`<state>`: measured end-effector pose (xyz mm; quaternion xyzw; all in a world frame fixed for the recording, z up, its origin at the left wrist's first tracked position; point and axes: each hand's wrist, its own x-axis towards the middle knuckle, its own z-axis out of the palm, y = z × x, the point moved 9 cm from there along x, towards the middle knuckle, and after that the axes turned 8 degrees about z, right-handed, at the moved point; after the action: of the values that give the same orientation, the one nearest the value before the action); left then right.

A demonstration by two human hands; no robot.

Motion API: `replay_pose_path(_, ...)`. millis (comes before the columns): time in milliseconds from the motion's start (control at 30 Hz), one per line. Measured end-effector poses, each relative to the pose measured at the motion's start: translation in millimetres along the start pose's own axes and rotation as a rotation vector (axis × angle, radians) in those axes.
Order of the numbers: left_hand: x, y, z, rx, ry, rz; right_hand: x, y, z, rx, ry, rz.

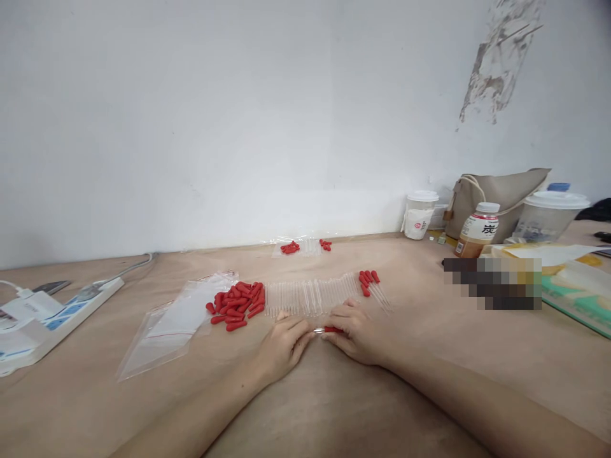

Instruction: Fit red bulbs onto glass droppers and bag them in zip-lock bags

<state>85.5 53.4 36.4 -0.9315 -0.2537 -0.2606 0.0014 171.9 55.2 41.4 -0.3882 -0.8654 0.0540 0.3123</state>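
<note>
My left hand (286, 342) is closed, its thumb and fingers pinching a glass dropper tube (318, 331). Facing it, my right hand (357, 334) grips a red rubber bulb (333, 329) at the tube's right end; how far the bulb sits over the glass is hidden by the fingers. Just beyond both hands lies a row of glass dropper tubes (296, 296), side by side. A pile of red rubber bulbs (236, 302) is left of the row. To its right are several droppers with red bulbs fitted (370, 278).
Clear plastic bags (167, 327) lie left of the pile, near a white power strip (71, 318). By the wall is another bag (310, 247) with tubes and red bulbs. At the right stand a paper cup (420, 216), a bottle (478, 230), a grey bag (501, 191) and a lidded plastic cup (548, 219).
</note>
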Motion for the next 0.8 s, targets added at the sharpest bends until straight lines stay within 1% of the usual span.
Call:
replay_pose_path(100, -1, -4, -2, -0.042, 0.049, -0.056, 1, 12, -9, 0.228, 0.058, 0.162)
replay_pose_path(167, -2, -4, -3, -0.071, 0.055, -0.059, 2, 21, -13, 0.411, 0.111, 0.268)
replay_pose_path(300, -6, -2, -13, -0.062, 0.097, -0.042, 9, 35, -17, 0.702, 0.187, 0.346)
replay_pose_path(400, -10, -8, -24, -0.03, 0.185, -0.094, 16, 61, -30, 0.79, 0.236, 0.423)
replay_pose_path(500, -13, -15, -27, -0.032, 0.227, -0.154, 16, 100, -60, 0.704, 0.334, 0.513)
replay_pose_path(600, -11, -17, -23, -0.035, 0.192, -0.18, 4, 148, -85, 0.545, 0.381, 0.684)
replay_pose_path(667, -9, -15, -21, -0.027, 0.166, -0.18, -6, 173, -93, 0.368, 0.365, 0.775)
replay_pose_path(700, -8, -15, -20, -0.02, 0.155, -0.176, -10, 183, -93, 0.285, 0.34, 0.804)
replay_pose_path(800, -7, -13, -19, 0.004, 0.129, -0.167, -13, 200, -84, 0.088, 0.276, 0.818)
